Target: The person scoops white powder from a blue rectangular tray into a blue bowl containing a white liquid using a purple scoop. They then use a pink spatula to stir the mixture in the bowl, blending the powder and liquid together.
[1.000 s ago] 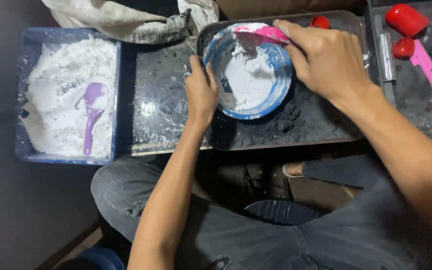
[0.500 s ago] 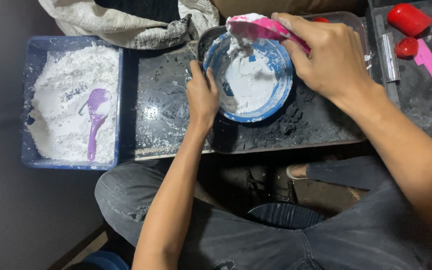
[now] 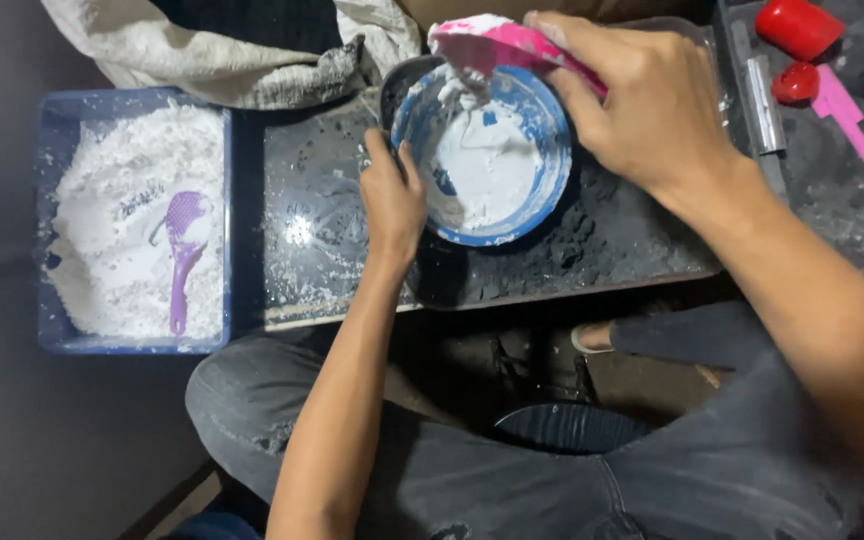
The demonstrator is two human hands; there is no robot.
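Observation:
A blue bowl (image 3: 542, 200) with white paste inside sits on a dark, dusty tray (image 3: 612, 250). My left hand (image 3: 392, 195) grips the bowl's left rim. My right hand (image 3: 642, 100) holds a pink scoop (image 3: 487, 42) tilted over the bowl's far edge, and white paste drops from it into the bowl.
A blue tub (image 3: 52, 330) of white powder with a purple scoop (image 3: 184, 250) lies at the left. A grey cloth sack (image 3: 202, 50) is behind. A second pink scoop (image 3: 852, 125) and red pieces (image 3: 797, 25) lie at the right. My knees are below.
My right hand has lifted the pink scoop from inside the bowl to its far rim and tipped it, so paste falls off. My left hand has stayed on the rim.

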